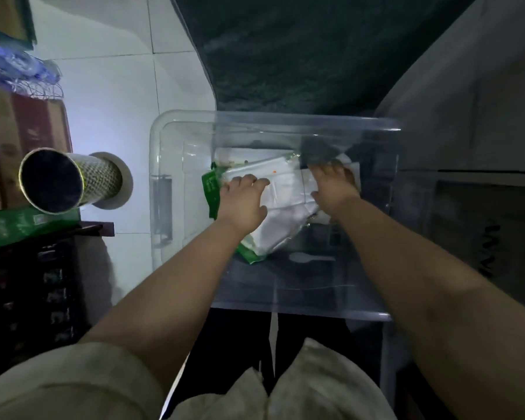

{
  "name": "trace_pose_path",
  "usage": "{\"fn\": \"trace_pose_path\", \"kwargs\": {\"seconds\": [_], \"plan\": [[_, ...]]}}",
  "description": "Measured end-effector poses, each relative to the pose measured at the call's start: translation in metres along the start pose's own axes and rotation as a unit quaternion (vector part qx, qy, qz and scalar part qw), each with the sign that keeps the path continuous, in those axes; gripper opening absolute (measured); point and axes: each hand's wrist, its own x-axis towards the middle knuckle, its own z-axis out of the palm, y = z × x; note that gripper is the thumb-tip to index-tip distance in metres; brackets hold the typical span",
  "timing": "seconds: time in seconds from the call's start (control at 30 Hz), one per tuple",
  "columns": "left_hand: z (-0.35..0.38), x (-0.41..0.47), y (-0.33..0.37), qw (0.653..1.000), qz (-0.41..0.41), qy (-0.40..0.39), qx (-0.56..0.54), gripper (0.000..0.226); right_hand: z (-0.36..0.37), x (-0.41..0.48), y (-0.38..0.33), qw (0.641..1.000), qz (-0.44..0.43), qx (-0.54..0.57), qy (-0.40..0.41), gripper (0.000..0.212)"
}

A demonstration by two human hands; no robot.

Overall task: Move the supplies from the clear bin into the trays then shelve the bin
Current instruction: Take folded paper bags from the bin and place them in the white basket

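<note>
Unloading step. Inside the clear bin (161,137), toward its far wall, our left hand (243,204) and right hand (335,189) each curl round one end of the white-and-green pack (285,207). A white spoon (304,257) lies nearer us. Next, we judge, both hands lift the pack over the rim.

– Dim overall?
– Yes, murky and soft. The floor tiles (109,95) at left catch a cool bluish light; the right side sinks in shadow.
– Edges?
– Bowed by the wide lens.
</note>
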Motion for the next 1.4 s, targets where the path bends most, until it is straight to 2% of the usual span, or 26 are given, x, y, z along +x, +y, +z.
{"fn": "trace_pose_path", "kwargs": {"seconds": [0.13, 0.23, 0.37, 0.43, 0.57, 0.67, 0.77, 0.87, 1.0, 1.13, 1.23, 1.4], "plan": [[0.011, 0.032, 0.002, 1.000, 0.027, -0.011, 0.008, 0.067, 0.017, 0.018, 0.005, 1.000, -0.013, 0.004, 0.027, 0.069], [0.024, 0.040, 0.009, 0.998, 0.039, -0.042, 0.013, 0.069, 0.029, 0.013, 0.007, 0.998, -0.039, -0.007, 0.044, 0.058], [0.042, 0.031, 0.019, 0.999, 0.013, -0.031, 0.032, 0.062, 0.035, 0.001, 0.009, 0.995, -0.094, -0.004, 0.043, 0.041], [0.048, 0.027, 0.024, 0.999, -0.008, -0.027, 0.024, 0.055, 0.031, 0.000, 0.010, 0.991, -0.124, -0.040, 0.043, 0.039], [0.056, 0.032, 0.026, 0.999, -0.015, -0.040, -0.006, 0.051, 0.022, 0.009, 0.005, 0.978, -0.166, -0.120, 0.031, 0.050], [0.062, 0.037, 0.026, 0.994, -0.021, -0.065, -0.083, 0.058, 0.019, 0.019, 0.007, 0.983, -0.137, -0.124, 0.013, 0.067], [0.071, 0.035, 0.033, 0.987, -0.046, -0.047, -0.145, 0.072, 0.017, 0.026, 0.014, 0.989, -0.105, -0.105, -0.023, 0.077], [0.080, 0.032, 0.040, 0.992, -0.054, -0.043, -0.106, 0.072, 0.015, 0.028, 0.017, 0.981, -0.118, -0.151, -0.044, 0.069], [0.087, 0.025, 0.046, 0.996, -0.063, -0.037, -0.045, 0.067, 0.016, 0.020, 0.018, 0.970, -0.162, -0.170, -0.054, 0.045], [0.078, 0.013, 0.052, 0.995, -0.062, -0.025, -0.073, 0.059, 0.004, 0.000, 0.019, 0.970, -0.194, -0.146, -0.014, 0.030], [0.051, -0.001, 0.058, 0.995, -0.032, 0.013, -0.095, 0.049, -0.018, -0.020, 0.016, 0.967, -0.213, -0.137, 0.032, 0.029], [-0.025, -0.027, 0.065, 0.996, 0.011, 0.072, -0.058, 0.051, -0.077, -0.061, 0.001, 0.953, -0.241, -0.115, 0.142, 0.031]]}}
